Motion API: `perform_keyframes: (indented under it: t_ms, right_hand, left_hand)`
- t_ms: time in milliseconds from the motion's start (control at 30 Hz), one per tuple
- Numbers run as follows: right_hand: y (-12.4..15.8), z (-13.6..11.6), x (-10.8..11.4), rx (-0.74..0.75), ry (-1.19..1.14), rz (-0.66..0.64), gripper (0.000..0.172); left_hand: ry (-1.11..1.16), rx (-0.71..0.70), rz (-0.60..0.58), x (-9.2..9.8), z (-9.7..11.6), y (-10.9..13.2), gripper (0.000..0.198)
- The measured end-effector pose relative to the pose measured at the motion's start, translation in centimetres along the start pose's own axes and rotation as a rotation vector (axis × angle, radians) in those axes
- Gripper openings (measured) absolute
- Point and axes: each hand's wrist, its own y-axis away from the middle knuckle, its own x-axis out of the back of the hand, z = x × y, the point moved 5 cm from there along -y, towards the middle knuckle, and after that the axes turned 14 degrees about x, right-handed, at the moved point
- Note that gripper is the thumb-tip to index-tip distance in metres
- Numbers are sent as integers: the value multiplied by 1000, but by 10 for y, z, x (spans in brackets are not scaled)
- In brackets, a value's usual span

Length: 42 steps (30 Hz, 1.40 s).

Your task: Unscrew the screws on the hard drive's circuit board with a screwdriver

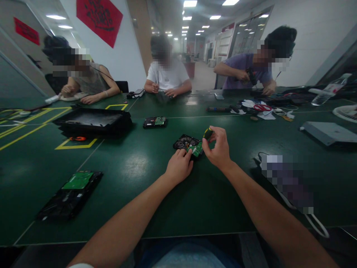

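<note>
A black hard drive (184,141) with a green circuit board (197,149) lies on the table in front of me. My left hand (180,166) has its fingers bent over the drive's near edge, gripping it against the tabletop. Pinched in my right hand (219,147) is a screwdriver (208,133) with a yellow and black handle, tilted above the right end of the board. Its tip is too small to make out. Another hard drive (71,195) rests at the near left, and a smaller-looking one (155,122) sits farther back.
Stacked black trays (93,121) stand at the left, beside orange-handled pliers or cutters (78,139). On the right are a pouch (287,182), a grey metal box (330,132), red scissors (262,107) and a plastic bottle (330,91). Three people work across the table.
</note>
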Motion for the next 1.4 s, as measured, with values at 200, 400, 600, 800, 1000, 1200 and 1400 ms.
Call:
perform_keyframes:
  t_ms: [200, 400, 600, 800, 1000, 1200, 1400]
  right_hand:
    - [-1, -1, 1, 3, 20, -10, 59]
    - [-1, -2, 1, 11, -3, -15, 59]
    - [0, 1, 1, -12, 10, 6, 61]
    - [0, 0, -1, 12, -25, -5, 67]
    - [-1, 2, -1, -19, 6, 9, 66]
    - [1, 2, -2, -41, 15, 0, 67]
    - [2, 1, -4, -42, -23, -26, 70]
  left_hand:
    - [4, -8, 14, -1, -1, 0, 52]
    - [1, -14, 27, -1, -1, 0, 52]
    - [-3, -7, 9, 0, -1, 0, 52]
    - [-6, -2, 9, 0, -1, 0, 52]
    - [7, -8, 15, 0, -1, 0, 51]
    - [4, -19, 28, 1, 0, 1, 50]
    - [9, -12, 25, 0, 0, 1, 50]
